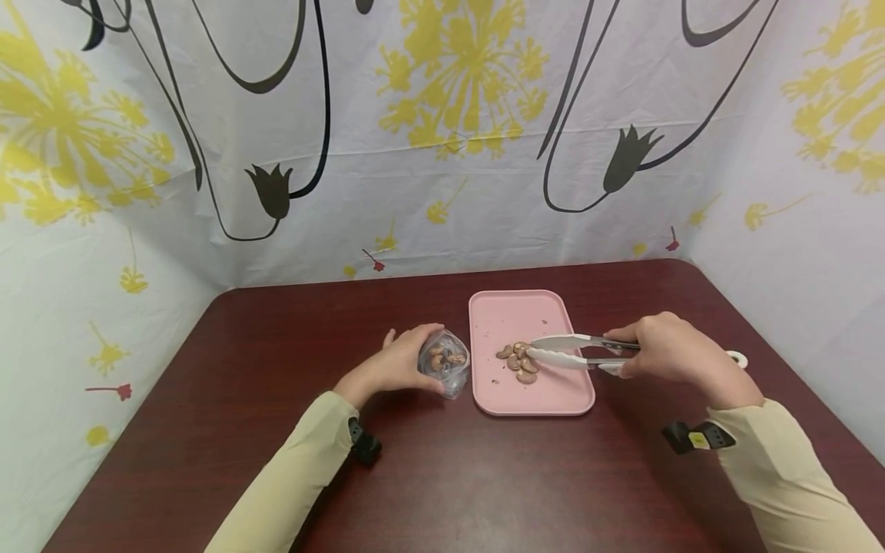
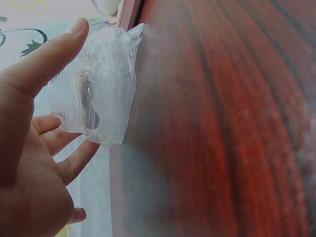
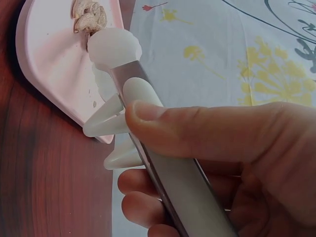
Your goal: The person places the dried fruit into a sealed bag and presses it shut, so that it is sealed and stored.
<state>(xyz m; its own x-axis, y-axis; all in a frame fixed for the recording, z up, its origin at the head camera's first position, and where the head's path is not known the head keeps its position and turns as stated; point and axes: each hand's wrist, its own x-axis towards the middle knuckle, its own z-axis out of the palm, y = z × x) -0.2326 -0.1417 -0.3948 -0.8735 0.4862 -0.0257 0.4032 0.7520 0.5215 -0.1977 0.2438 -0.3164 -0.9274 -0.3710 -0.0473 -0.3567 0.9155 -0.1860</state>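
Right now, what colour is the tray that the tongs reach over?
The tray is pink; the head view shows it best.

No lettering, brand, number or sign is showing legibly in any of the three views. One small yellow label is sitting on the black wrist device beside the right sleeve in the head view; it is appearing too small and too blurred for any marking on it to be read.
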